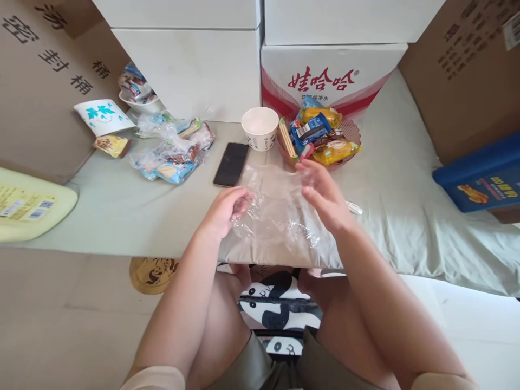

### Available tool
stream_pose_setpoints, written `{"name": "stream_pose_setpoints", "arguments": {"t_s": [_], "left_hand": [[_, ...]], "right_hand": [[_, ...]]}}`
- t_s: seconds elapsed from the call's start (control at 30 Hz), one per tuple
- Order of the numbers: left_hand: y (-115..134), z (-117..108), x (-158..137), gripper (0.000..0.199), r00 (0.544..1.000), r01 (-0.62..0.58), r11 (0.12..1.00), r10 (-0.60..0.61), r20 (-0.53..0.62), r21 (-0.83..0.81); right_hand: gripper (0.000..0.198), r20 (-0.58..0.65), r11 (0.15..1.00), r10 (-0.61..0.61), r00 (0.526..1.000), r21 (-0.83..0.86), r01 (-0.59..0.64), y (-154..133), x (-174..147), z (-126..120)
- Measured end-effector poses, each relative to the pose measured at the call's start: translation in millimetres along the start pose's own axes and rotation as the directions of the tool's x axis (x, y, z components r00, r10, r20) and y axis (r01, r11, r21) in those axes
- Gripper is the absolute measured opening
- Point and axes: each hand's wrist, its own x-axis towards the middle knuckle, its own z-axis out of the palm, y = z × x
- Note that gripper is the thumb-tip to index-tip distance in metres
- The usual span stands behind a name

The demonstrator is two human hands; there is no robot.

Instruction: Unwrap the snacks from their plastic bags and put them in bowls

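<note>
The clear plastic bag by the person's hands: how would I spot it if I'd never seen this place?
Start at the white box with red lettering, then come forward to the bowl of snacks in front of it. Nearer the camera, between the left hand and the right hand, is the clear plastic bag. Unlike the bagged snacks farther left, it shows nothing inside.

cup behind bag, snacks in bowl

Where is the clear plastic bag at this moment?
In the head view, the clear plastic bag is near the middle, between the left hand and right hand, on the near side of the white paper cup.
</note>
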Motion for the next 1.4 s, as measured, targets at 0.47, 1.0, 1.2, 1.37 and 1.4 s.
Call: {"name": "stream_pose_setpoints", "arguments": {"t_s": [0.47,1.0,1.2,1.37,1.4], "left_hand": [[-1,-12,1,0.050,0.992,-0.125,0.968,0.117,-0.051,-0.216],[-4,-15,3,0.007,0.979,-0.173,0.985,0.172,-0.111,0.004],[-8,-23,1,0.033,0.874,-0.447,0.882,0.466,-0.135,0.149],[-16,-36,5,0.016,0.749,-0.608,0.732,0.657,-0.083,0.307],[-17,-39,6,0.016,0.736,-0.620,0.702,0.675,-0.052,0.350]], "right_hand": [[0.024,-0.009,0.807,0.534,0.845,0.301,-0.507,-1,-30,-14],[0.014,-0.146,0.617,0.634,0.760,0.688,-0.382,13,-23,-11],[0.044,-0.274,0.840,0.420,0.865,0.478,-0.257,20,-32,-22],[0.027,-0.239,0.964,0.187,0.953,0.229,-0.132,22,-41,-26],[0.025,-0.215,0.970,0.168,0.962,0.207,-0.124,22,-43,-27]]}}
